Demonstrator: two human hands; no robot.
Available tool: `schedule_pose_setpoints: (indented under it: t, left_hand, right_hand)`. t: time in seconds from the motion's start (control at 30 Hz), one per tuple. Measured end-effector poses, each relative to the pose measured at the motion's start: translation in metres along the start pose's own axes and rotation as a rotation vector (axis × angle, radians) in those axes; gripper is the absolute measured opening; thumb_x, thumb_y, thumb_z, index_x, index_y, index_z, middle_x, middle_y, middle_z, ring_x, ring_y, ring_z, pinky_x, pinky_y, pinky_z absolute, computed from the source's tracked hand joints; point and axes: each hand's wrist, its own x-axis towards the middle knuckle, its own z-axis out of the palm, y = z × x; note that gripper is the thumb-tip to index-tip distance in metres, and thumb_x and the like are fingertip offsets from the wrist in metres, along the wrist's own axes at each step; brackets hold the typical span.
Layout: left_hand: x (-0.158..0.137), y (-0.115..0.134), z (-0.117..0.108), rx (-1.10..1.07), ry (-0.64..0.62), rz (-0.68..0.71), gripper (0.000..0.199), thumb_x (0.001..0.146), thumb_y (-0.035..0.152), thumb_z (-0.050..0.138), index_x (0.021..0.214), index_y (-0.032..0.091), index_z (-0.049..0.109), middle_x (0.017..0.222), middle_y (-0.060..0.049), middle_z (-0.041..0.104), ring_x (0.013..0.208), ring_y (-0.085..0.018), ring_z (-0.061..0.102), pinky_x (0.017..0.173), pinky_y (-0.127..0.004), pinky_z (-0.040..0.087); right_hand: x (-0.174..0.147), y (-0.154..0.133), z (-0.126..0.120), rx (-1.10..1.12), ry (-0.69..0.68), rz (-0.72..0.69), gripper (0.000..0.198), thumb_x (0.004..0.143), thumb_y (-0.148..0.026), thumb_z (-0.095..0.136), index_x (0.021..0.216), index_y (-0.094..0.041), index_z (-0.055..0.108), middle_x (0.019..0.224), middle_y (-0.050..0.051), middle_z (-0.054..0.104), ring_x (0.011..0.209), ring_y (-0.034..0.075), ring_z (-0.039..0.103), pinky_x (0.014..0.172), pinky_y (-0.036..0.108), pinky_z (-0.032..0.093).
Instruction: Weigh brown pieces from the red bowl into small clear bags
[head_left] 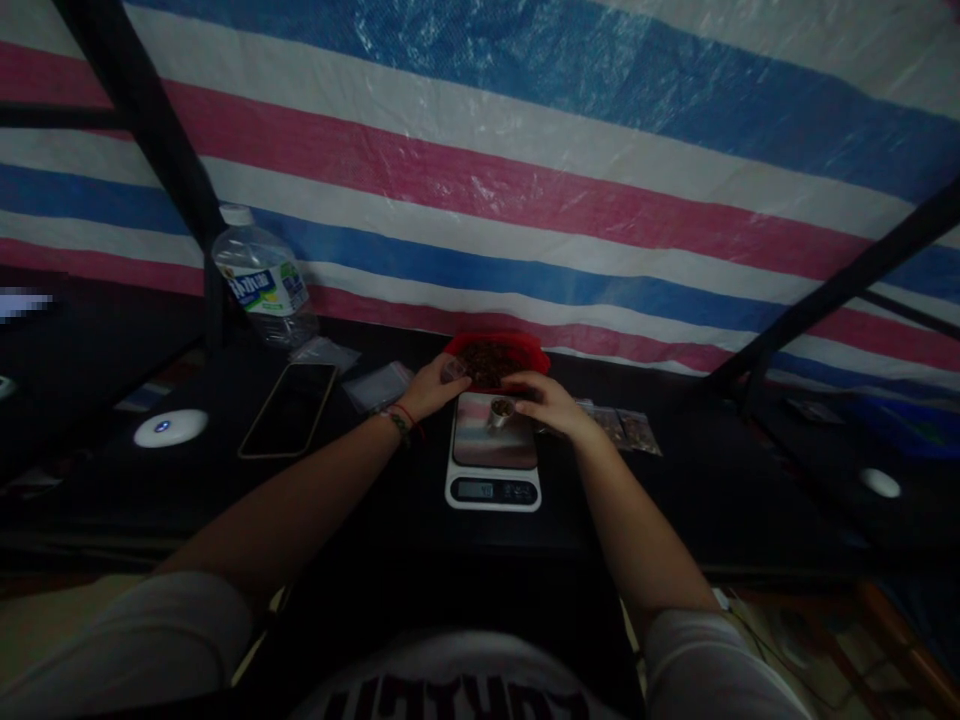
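A white digital kitchen scale (493, 489) with a shiny weighing plate and a lit display sits before me. On the plate stands a small round cup (501, 411) with brown bits inside. My right hand (553, 406) is at the cup's right, fingers apart, a fingertip close to its rim; contact is hard to tell. Behind the scale a red bowl (541, 359) holds a heap of small dark brown pieces. My left hand (433, 389), at the bowl's left edge, has its fingers closed on a small clear plastic container (452, 369), dim and partly hidden.
Left of the scale lie clear plastic bags (377, 387), a phone (289, 411) and a white oval device (171, 428). A large plastic bottle (264, 280) stands behind them. Filled small bags (636, 431) lie to the right. A striped sheet (480, 180) hangs behind the black table.
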Motion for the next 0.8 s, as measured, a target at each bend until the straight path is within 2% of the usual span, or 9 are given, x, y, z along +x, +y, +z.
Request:
schedule_pose_setpoints:
  t: [0.13, 0.4, 0.5, 0.67, 0.8]
  left_hand:
    - [0.000, 0.003, -0.001, 0.004, 0.042, 0.002, 0.035, 0.077, 0.044, 0.062, 0.099, 0.017, 0.058, 0.092, -0.002, 0.065, 0.083, -0.018, 0.060, 0.078, -0.030, 0.048]
    - [-0.004, 0.008, -0.003, 0.000, 0.053, 0.107, 0.039, 0.077, 0.040, 0.064, 0.108, 0.018, 0.055, 0.102, -0.004, 0.065, 0.089, -0.017, 0.061, 0.082, -0.030, 0.048]
    - [-0.006, 0.013, -0.004, 0.005, 0.039, 0.137, 0.036, 0.077, 0.039, 0.065, 0.105, 0.018, 0.056, 0.100, -0.004, 0.065, 0.088, -0.018, 0.061, 0.082, -0.031, 0.048]
    - [-0.008, 0.019, -0.003, 0.065, -0.023, 0.134, 0.031, 0.076, 0.040, 0.065, 0.097, 0.019, 0.057, 0.088, -0.003, 0.065, 0.079, -0.018, 0.061, 0.073, -0.030, 0.048]
    - [-0.009, 0.022, -0.002, 0.067, -0.047, 0.170, 0.029, 0.074, 0.037, 0.067, 0.095, 0.019, 0.057, 0.089, -0.003, 0.066, 0.079, -0.018, 0.062, 0.073, -0.030, 0.048]
  right_hand:
    - [0.001, -0.006, 0.008, -0.094, -0.145, -0.032, 0.054, 0.069, -0.040, 0.081, 0.118, -0.022, 0.066, 0.118, 0.009, 0.066, 0.113, 0.026, 0.060, 0.100, 0.043, 0.045]
    - [0.003, -0.008, 0.009, -0.112, -0.163, -0.038, 0.040, 0.068, -0.029, 0.081, 0.105, -0.021, 0.069, 0.112, 0.007, 0.066, 0.107, 0.024, 0.061, 0.097, 0.040, 0.047]
    - [0.002, -0.005, 0.012, -0.066, -0.117, -0.017, 0.037, 0.069, -0.029, 0.079, 0.104, -0.020, 0.069, 0.111, 0.007, 0.068, 0.107, 0.023, 0.062, 0.097, 0.040, 0.047]
    - [0.011, -0.008, 0.018, 0.142, 0.092, 0.026, 0.044, 0.073, -0.030, 0.075, 0.114, -0.020, 0.065, 0.115, 0.008, 0.066, 0.105, 0.022, 0.065, 0.096, 0.039, 0.049]
    - [0.029, -0.019, 0.023, 0.055, 0.191, -0.049, 0.046, 0.072, -0.024, 0.074, 0.117, -0.023, 0.064, 0.115, 0.008, 0.064, 0.107, 0.023, 0.063, 0.097, 0.039, 0.050]
